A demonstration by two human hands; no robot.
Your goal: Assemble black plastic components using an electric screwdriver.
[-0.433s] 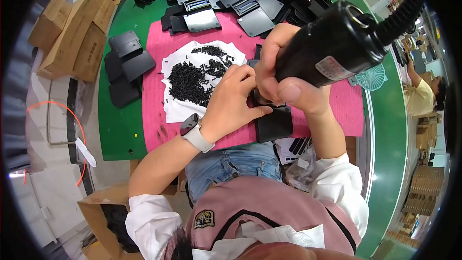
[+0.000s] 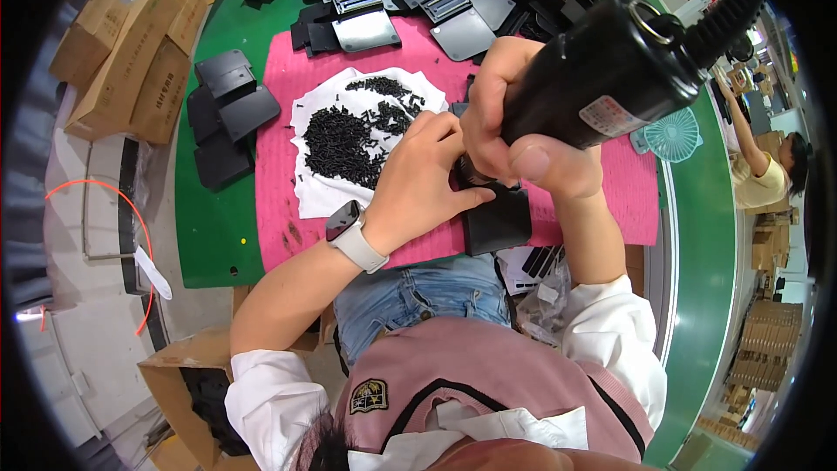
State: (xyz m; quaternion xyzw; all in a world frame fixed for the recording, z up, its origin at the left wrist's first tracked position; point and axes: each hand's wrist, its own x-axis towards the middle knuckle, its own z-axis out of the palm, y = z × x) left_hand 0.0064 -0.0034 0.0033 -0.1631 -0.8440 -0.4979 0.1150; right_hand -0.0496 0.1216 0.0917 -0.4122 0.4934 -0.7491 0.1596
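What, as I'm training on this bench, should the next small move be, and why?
Probably steady the black plate with the left hand, whose thumb lies at its edge: the right hand holds the corded electric screwdriver close by, tip hidden.

Green table (image 2: 209, 249), grey floor (image 2: 196, 314), dark curtain (image 2: 24, 240)

On your left, you have cardboard boxes (image 2: 131, 70) near a dark curtain (image 2: 30, 148) and a curving orange cord (image 2: 87, 180). On your right are a round teal grille (image 2: 672, 135), a person in yellow (image 2: 750, 174) and cardboard stacks (image 2: 772, 331).
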